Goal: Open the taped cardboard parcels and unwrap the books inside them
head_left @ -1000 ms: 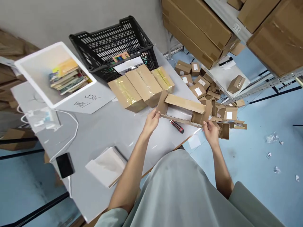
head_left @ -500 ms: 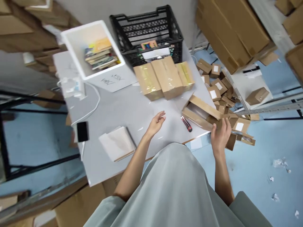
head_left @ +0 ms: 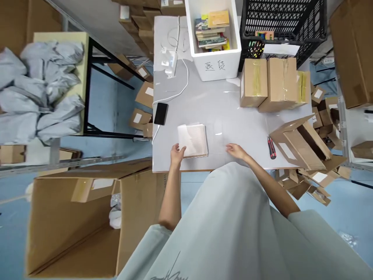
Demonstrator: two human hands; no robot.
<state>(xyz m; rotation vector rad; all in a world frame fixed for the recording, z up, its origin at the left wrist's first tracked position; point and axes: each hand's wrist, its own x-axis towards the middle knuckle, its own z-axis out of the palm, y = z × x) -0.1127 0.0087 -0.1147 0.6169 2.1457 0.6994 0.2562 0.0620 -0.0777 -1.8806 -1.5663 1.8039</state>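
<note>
My left hand (head_left: 177, 152) reaches to the near left corner of a stack of white sheets (head_left: 194, 140) lying on the grey table (head_left: 221, 101). Its fingertips touch the stack and are loosely apart. My right hand (head_left: 234, 149) lies flat on the table to the right of the stack, fingers stretched out and holding nothing. A faint clear film (head_left: 218, 130) shows on the table between my hands. An open cardboard box (head_left: 294, 146) lies tipped at the table's right edge, with a red utility knife (head_left: 271, 147) beside it.
Three taped cartons (head_left: 271, 81) stand at the back right, before a black crate (head_left: 284, 19) and a white bin of books (head_left: 214, 64). A phone (head_left: 161, 113) on a white cable lies at the left. A big open carton (head_left: 87, 221) stands on the floor; small boxes (head_left: 317, 179) litter the right.
Both hands have let go of the open cardboard box, which now lies at the table's right edge. My hands moved left to the white stack, and the view swung left.
</note>
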